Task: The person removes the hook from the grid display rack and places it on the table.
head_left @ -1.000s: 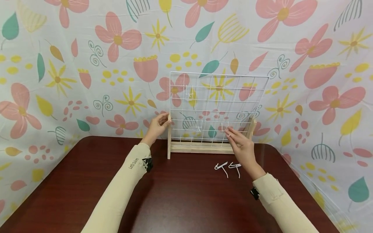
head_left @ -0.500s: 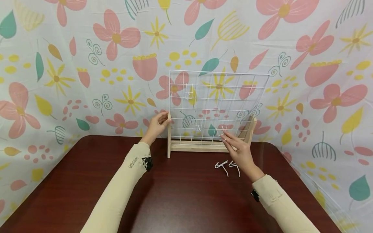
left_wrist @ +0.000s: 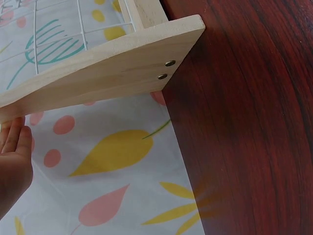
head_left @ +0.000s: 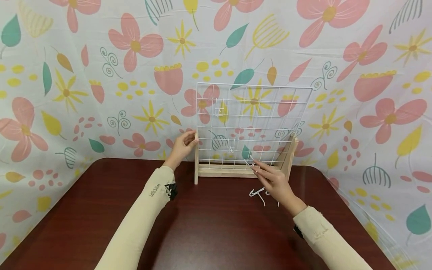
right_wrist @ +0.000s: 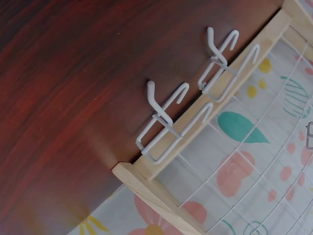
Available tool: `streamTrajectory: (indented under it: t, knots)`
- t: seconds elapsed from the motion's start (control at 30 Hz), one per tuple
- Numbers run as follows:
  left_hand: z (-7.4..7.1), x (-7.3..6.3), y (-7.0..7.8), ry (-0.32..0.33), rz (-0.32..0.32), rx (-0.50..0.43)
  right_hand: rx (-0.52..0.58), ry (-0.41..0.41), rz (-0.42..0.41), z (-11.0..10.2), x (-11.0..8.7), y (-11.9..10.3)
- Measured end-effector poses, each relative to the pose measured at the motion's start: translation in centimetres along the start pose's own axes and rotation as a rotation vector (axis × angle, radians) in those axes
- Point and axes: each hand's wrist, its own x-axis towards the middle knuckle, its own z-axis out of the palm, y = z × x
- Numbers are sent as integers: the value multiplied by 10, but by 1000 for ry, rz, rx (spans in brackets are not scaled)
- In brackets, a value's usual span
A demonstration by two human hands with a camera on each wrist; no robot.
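A white wire grid stands upright in a pale wooden stand. My left hand grips the top of the stand's left side post; in the left wrist view its fingers touch that wooden side panel. Before the lower grid, my right hand pinches a white wire hook between its fingertips. Two similar hooks hang on the grid, an upper hook and a lower hook. Another hook lies on the table, and one more is partly behind my right hand.
The right wrist view shows the two loose hooks, a nearer hook and a farther hook, beside the stand's base rail. The dark red wooden table meets a flower-printed cloth behind the stand.
My right hand has moved left and down with the hook, away from the grid's lower right part, and now partly covers one loose hook. My left hand stays on the post.
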Motion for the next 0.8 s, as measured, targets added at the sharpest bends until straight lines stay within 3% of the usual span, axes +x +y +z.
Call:
streamTrajectory:
  t: [0.33, 0.8]
  knots:
    - [-1, -2, 5, -8, 6, -10, 9, -136, 38, 3, -9, -4]
    - [-1, 0, -2, 3, 9, 1, -47, -192, -77, 14, -17, -2]
